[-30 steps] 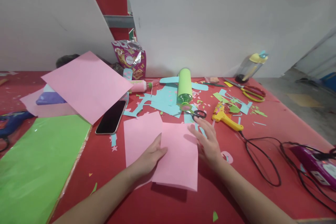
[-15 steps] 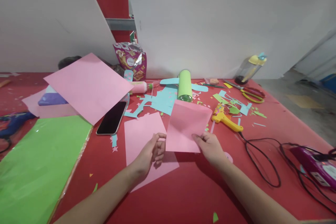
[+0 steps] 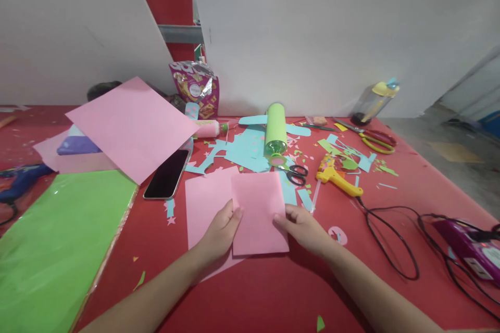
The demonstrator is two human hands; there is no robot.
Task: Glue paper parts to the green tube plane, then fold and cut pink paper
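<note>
A pink sheet of paper (image 3: pixel 258 216), roughly rectangular, is held between my two hands above the red table. My left hand (image 3: pixel 222 229) pinches its left edge, thumb on top. On the right edge, my right hand (image 3: pixel 302 226) grips it the same way, fingers behind the paper. Beneath and to the left lies a larger pink sheet (image 3: pixel 201 208), partly covered by the held one. Small scissors with black handles (image 3: pixel 297 174) rest just beyond the paper. A green-wrapped bottle (image 3: pixel 275 127) with light blue wing-like strips (image 3: pixel 253 120) lies farther back.
Left of me are a phone (image 3: pixel 166 174), a green paper pack (image 3: pixel 58 239) and a tilted pink sheet (image 3: pixel 133 125). At right are a yellow glue gun (image 3: pixel 338 179) with its cord, a purple power strip (image 3: pixel 469 250), larger scissors (image 3: pixel 377 140) and paper scraps.
The pink sheet has come down and left, toward me, uncovering the black-handled scissors. My left hand, earlier beside the sheet, now grips its left edge.
</note>
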